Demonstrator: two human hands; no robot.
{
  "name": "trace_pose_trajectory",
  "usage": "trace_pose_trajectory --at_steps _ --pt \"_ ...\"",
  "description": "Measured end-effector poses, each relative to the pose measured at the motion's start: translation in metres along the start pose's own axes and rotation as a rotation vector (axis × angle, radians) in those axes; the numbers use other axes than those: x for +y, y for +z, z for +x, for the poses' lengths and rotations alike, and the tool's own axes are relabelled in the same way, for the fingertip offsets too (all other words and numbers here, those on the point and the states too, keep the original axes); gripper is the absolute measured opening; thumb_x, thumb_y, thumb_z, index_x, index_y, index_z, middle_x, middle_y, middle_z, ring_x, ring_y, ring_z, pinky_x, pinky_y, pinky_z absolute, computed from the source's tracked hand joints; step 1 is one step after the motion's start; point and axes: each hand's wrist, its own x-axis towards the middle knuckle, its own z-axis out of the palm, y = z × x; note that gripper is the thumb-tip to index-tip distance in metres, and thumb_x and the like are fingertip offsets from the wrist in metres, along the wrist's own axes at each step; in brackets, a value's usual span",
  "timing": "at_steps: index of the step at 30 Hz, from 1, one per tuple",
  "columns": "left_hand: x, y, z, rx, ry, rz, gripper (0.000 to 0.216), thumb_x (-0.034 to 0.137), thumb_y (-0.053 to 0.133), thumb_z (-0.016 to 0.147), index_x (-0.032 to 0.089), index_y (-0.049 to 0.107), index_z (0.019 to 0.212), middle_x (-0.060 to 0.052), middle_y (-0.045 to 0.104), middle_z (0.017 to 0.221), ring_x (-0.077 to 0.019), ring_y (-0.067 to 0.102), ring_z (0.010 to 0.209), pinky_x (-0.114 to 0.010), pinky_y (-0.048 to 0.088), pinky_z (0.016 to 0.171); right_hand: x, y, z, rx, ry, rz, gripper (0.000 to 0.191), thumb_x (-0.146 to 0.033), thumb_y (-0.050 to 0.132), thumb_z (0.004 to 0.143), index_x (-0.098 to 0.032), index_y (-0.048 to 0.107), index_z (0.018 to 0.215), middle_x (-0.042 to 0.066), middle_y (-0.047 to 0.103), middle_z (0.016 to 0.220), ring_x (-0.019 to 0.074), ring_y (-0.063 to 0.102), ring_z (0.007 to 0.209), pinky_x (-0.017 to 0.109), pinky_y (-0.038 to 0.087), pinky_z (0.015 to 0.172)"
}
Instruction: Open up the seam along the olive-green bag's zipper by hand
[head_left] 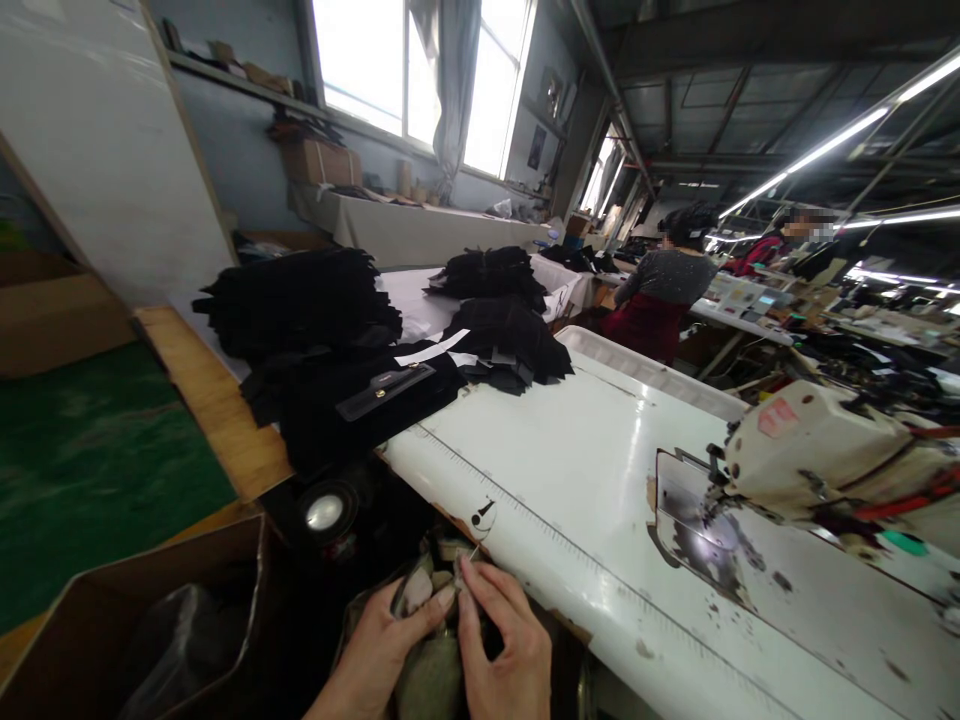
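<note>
At the bottom edge of the view, the left hand and the right hand met fingertip to fingertip, both pinched narrowly on a small grey-green fabric piece held low, just in front of the white surface. What the fingers gripped within the fabric could not be told. A sewing machine stood to the right on the surface, and stacks of black cut fabric lay beyond to the left. A cardboard box sat beside the left hand.
</note>
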Motion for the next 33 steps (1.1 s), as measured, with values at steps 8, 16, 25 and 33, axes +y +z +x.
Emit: trace_pose_trajectory --at_steps 8,16,25,33 --pt "0.001 0.0 -0.001 -0.021 -0.004 -0.035 0.041 0.038 0.088 0.059 0.017 0.075 0.091 -0.007 0.076 0.091 -0.0282 0.07 0.088 -0.031 0.051 0.087 0.003 0.002 -0.001 0.014 -0.003 -0.017 0.029 -0.017 0.053 0.09 -0.025 0.072 0.11 0.005 0.072 0.101 0.0163 0.068 0.094 0.023 0.055 0.087" --pt "0.002 0.003 0.0 -0.026 0.019 -0.012 0.04 0.04 0.089 0.057 0.017 0.076 0.088 -0.006 0.077 0.086 -0.0257 0.07 0.083 -0.027 0.052 0.08 0.002 0.0 -0.002 0.019 -0.004 -0.002 0.03 -0.016 0.053 0.09 -0.026 0.071 0.11 0.002 0.071 0.102 0.014 0.068 0.094 0.02 0.054 0.088" --pt "0.005 -0.001 0.003 -0.051 -0.038 -0.034 0.049 0.042 0.09 0.054 0.016 0.076 0.094 -0.01 0.076 0.091 -0.0302 0.07 0.089 -0.037 0.049 0.093 0.007 0.004 -0.001 0.108 -0.059 -0.019 0.03 -0.015 0.057 0.088 -0.025 0.069 0.114 0.002 0.071 0.103 0.0133 0.068 0.093 0.018 0.052 0.089" --pt "0.008 -0.001 0.008 -0.112 -0.009 0.026 0.049 0.045 0.09 0.054 0.016 0.077 0.091 -0.01 0.076 0.09 -0.0292 0.069 0.087 -0.034 0.049 0.09 0.011 0.005 -0.001 0.114 -0.101 -0.039 0.029 -0.013 0.055 0.089 -0.022 0.071 0.111 0.004 0.072 0.101 0.0146 0.069 0.091 0.02 0.054 0.086"
